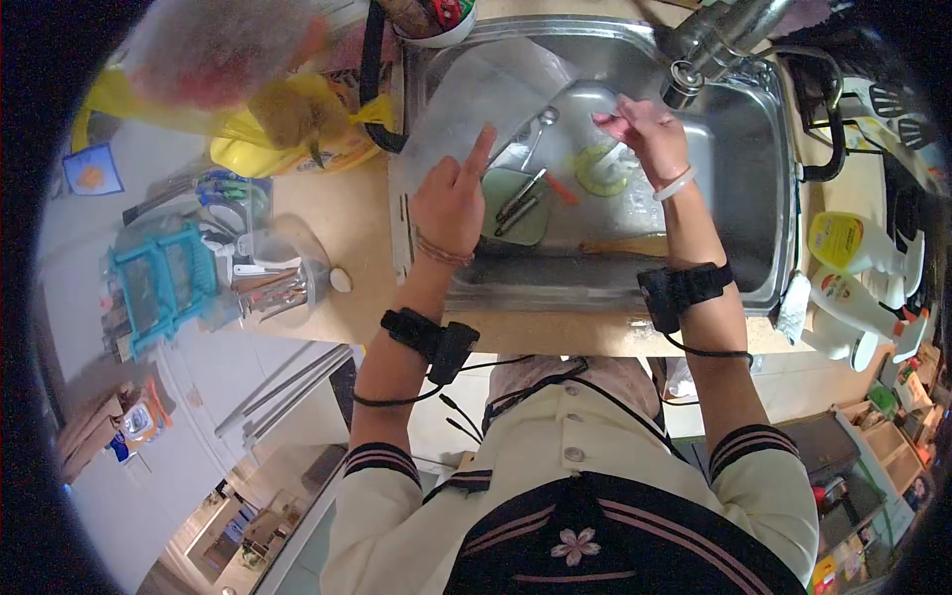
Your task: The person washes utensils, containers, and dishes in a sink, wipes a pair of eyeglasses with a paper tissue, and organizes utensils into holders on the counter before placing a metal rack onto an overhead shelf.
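My left hand [451,206] is at the left side of the sink [737,208], its index finger stretched out. The other fingers appear closed on the near edge of a translucent sheet [486,84], though the grip is partly hidden. Beneath the faucet [684,84], my right hand [645,137] hangs with fingers partly bent and apart, holding nothing visible. Between the hands lies a metal spoon [547,117]. Peelers [523,198] rest on a small pale-green board [534,226]. Near my right hand are a yellow-green ring-like piece [601,171] and a small orange-red piece [562,190].
A wooden utensil [620,245] lies along the sink's near side. Spray bottles [853,243] stand on the right. Left of the sink are a yellow bag [258,139], a clear utensil holder [307,268] and a teal rack [164,283]. A white bowl [446,35] sits behind.
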Demonstrator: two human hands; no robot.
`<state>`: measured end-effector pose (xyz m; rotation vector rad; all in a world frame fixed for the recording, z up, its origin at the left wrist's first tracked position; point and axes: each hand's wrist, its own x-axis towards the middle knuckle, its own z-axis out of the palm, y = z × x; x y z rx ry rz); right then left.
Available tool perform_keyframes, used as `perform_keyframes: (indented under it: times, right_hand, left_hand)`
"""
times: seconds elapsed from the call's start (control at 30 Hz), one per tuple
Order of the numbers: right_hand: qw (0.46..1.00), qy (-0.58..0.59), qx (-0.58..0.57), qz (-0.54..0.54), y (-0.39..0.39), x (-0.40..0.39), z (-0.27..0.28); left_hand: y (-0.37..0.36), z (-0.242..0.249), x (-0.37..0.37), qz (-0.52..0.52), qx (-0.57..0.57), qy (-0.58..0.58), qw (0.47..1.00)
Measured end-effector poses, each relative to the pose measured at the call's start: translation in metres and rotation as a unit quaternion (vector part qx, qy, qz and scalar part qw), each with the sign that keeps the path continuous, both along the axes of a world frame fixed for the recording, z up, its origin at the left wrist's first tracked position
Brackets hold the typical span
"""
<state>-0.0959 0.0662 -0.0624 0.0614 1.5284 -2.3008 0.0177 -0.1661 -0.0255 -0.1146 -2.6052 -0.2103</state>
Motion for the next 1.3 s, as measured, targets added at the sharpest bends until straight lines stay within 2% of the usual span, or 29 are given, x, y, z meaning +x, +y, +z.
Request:
perform_keyframes:
  times: [0.2,0.3,0.33,0.4,0.47,0.53,0.63,0.73,0.77,0.87,0.97,1.07,1.1,1.17,1.23,1.27,1.3]
  right_hand:
    - [0.999,0.016,0.017,0.025,0.009,-0.004,-0.018]
    - [0.952,0.085,0.279,0.092,0.020,-0.021,-0.098]
    - [0.903,0.113,0.376,0.172,0.017,-0.022,-0.120]
    - [0.835,0.124,0.487,0.223,0.005,-0.031,-0.147]
    - [0.827,0.089,0.526,0.177,-0.032,-0.029,-0.156]
    - [0.817,0.052,0.559,0.132,-0.065,-0.028,-0.174]
    - [0.771,0.167,0.606,0.097,-0.095,-0.034,-0.203]
    - [0.728,0.133,0.652,0.162,-0.111,-0.039,-0.206]
    - [0.733,0.108,0.651,0.166,-0.114,-0.041,-0.203]
    - [0.742,-0.020,0.661,0.108,-0.120,-0.050,-0.221]
    - [0.729,-0.038,0.682,0.040,-0.112,-0.050,-0.244]
    - [0.834,-0.002,0.547,-0.070,-0.084,-0.042,-0.235]
    - [0.810,0.050,0.567,-0.141,-0.074,-0.039,-0.236]
    - [0.892,-0.020,0.376,-0.251,-0.052,-0.036,-0.258]
    - [0.924,-0.068,0.165,-0.339,-0.023,-0.034,-0.251]
    - [0.929,-0.100,0.085,-0.346,-0.010,-0.030,-0.247]
    - [0.930,-0.032,0.147,-0.336,0.002,-0.028,-0.261]
  left_hand:
    - [0.006,0.003,0.002,0.034,0.064,-0.066,0.995]
    - [0.015,0.014,0.010,0.055,0.083,-0.088,0.991]
    - [0.016,0.016,0.012,0.052,0.094,-0.080,0.991]
    - [0.018,0.018,0.014,0.077,0.149,-0.104,0.980]
    - [0.019,0.015,0.024,0.127,0.218,-0.162,0.954]
    - [0.021,0.011,0.031,0.162,0.241,-0.191,0.938]
    - [0.020,0.003,0.036,0.210,0.296,-0.204,0.909]
    - [0.018,-0.003,0.035,0.243,0.327,-0.223,0.885]
    - [0.018,-0.003,0.034,0.253,0.329,-0.234,0.879]
    - [0.019,-0.002,0.032,0.258,0.355,-0.285,0.852]
    - [0.020,-0.003,0.028,0.258,0.305,-0.310,0.863]
    - [0.015,-0.009,0.029,0.231,0.314,-0.328,0.861]
    - [0.011,-0.016,0.029,0.208,0.305,-0.312,0.875]
    - [0.004,-0.032,0.028,0.155,0.289,-0.279,0.903]
    - [0.004,-0.036,0.023,0.164,0.297,-0.291,0.894]
    - [0.006,-0.036,0.020,0.170,0.300,-0.297,0.891]
    - [0.011,-0.029,0.014,0.162,0.323,-0.307,0.880]
